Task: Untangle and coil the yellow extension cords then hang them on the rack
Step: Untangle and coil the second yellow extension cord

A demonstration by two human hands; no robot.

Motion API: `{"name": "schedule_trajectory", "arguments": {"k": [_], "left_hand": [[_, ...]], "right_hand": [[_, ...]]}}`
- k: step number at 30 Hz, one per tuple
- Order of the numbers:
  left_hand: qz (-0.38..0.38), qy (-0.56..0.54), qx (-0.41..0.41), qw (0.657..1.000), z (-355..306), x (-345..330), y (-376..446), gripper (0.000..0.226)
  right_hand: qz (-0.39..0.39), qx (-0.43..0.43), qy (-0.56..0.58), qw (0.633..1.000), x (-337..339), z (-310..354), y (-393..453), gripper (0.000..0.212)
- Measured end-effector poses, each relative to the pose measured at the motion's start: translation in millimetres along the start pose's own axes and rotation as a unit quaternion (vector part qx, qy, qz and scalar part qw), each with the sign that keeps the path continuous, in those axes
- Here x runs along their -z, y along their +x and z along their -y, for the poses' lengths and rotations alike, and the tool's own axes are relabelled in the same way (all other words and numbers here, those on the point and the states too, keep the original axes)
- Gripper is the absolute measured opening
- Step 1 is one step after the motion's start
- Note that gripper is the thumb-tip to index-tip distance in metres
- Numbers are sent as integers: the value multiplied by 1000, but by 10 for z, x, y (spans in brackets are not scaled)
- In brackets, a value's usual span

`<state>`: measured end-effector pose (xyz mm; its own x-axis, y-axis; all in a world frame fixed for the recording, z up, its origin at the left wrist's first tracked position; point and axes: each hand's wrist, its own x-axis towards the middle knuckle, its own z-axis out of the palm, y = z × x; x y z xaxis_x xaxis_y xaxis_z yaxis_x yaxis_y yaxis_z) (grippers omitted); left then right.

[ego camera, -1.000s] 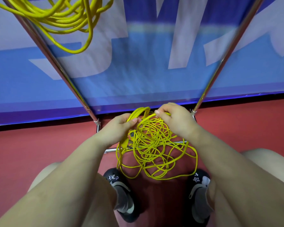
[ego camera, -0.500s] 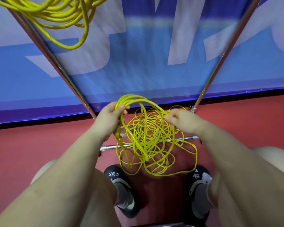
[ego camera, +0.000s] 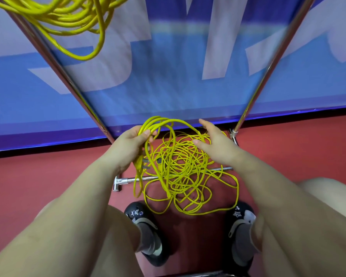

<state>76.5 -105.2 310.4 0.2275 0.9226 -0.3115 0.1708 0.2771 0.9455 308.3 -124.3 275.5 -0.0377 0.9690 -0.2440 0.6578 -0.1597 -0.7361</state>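
A tangled heap of thin yellow extension cord (ego camera: 185, 176) lies on the red floor between my feet, draped over the rack's low crossbar (ego camera: 148, 178). My left hand (ego camera: 128, 146) grips a bundle of several cord loops, which arch above it and hang down past its wrist, with a plug visible just below. My right hand (ego camera: 216, 142) hovers over the right side of the heap, fingers straight and spread, a strand running under its palm. Another yellow cord coil (ego camera: 68, 19) hangs at the top left on the rack.
Two slanted chrome rack poles (ego camera: 68, 80) (ego camera: 272, 62) frame a blue and white banner (ego camera: 168, 76) ahead. My black shoes (ego camera: 146, 230) (ego camera: 242, 228) and bare knees flank the heap on the red floor (ego camera: 38, 176).
My left hand has lifted its loops higher and left. My right hand has let go of the strand it pinched and spread its fingers over the heap.
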Motion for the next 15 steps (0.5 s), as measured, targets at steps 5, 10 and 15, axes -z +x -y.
{"name": "schedule_trajectory", "arguments": {"k": [5, 10, 15], "left_hand": [[10, -33, 4, 999, -2, 31, -2, 23], [-30, -64, -7, 997, 3, 119, 30, 23], [-52, -55, 30, 997, -42, 102, -22, 22]], "right_hand": [[36, -67, -13, 997, -5, -103, 44, 34], [71, -54, 83, 993, -18, -102, 23, 22], [-102, -23, 211, 972, 88, 1, 21, 15]]}}
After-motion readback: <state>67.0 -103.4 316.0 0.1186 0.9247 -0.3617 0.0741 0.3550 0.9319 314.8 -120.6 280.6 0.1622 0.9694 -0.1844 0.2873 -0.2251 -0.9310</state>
